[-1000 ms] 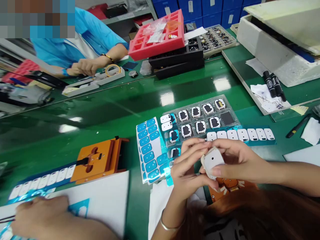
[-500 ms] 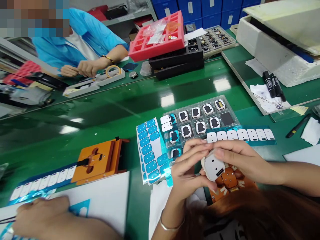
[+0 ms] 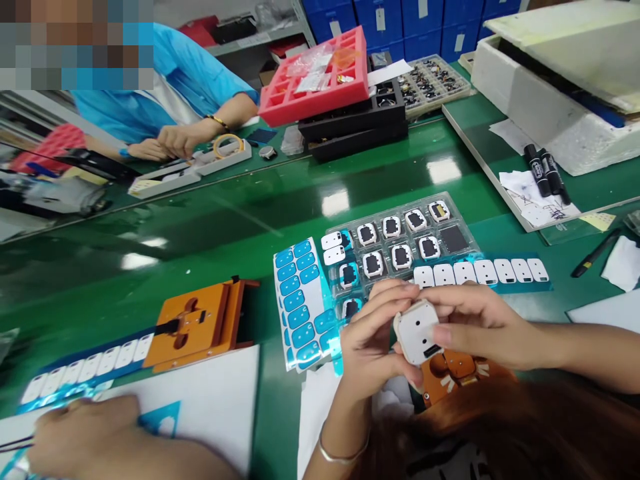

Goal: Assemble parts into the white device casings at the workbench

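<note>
Between my two hands sits a white watch case (image 3: 413,331) with rounded corners. Its flat white face, with small black dots and a black slot, is turned towards me. My left hand (image 3: 367,340) is closed around its left side and lower edge. The fingers of my right hand (image 3: 490,320) curl over the top, and the thumb presses on the right of the face. Just below lies an orange fixture (image 3: 457,365), partly covered by my hands and by hair. Behind them is a strip of white cover pieces (image 3: 485,272).
A clear tray (image 3: 425,202) of white frames and a sheet of blue stickers (image 3: 300,310) lie ahead. At left are a co-worker's hand (image 3: 85,427), a white board (image 3: 215,400) and another orange fixture (image 3: 187,323). Black markers (image 3: 543,170) lie at right.
The watch case has shifted slightly left and turned to face me more squarely. My right thumb has slid from its upper edge down to its right side.
</note>
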Tool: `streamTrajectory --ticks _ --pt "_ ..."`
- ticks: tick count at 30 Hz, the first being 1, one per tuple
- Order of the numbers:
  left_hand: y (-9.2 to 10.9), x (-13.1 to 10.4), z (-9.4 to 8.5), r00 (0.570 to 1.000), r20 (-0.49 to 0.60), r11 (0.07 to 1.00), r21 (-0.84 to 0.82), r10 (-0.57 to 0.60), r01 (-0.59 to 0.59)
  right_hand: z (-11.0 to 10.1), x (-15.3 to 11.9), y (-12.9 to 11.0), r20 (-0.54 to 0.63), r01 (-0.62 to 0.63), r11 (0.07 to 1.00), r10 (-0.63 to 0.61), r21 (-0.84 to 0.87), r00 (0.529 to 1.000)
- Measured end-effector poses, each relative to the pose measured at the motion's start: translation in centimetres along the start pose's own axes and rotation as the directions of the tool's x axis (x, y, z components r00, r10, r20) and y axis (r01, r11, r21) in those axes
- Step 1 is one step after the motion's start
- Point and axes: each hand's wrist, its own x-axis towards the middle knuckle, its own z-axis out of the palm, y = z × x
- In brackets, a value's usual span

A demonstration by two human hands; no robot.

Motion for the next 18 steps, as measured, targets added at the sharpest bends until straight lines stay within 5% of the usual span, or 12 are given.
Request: streamTrajectory --ticks 9,18 --pt "0.10 0.19 0.36 0.992 0.125 0.995 0.088 0.034 -0.045 0.11 0.54 -0.45 -0.150 0.006 0.996 -0.019 -0.088 0.988" --pt "-0.24 -0.14 0.26 0.991 0.129 0.999 0.020 0.022 -0.025 -0.62 0.25 -0.33 -0.070 0.076 0.982 -0.090 -0.173 0.994"
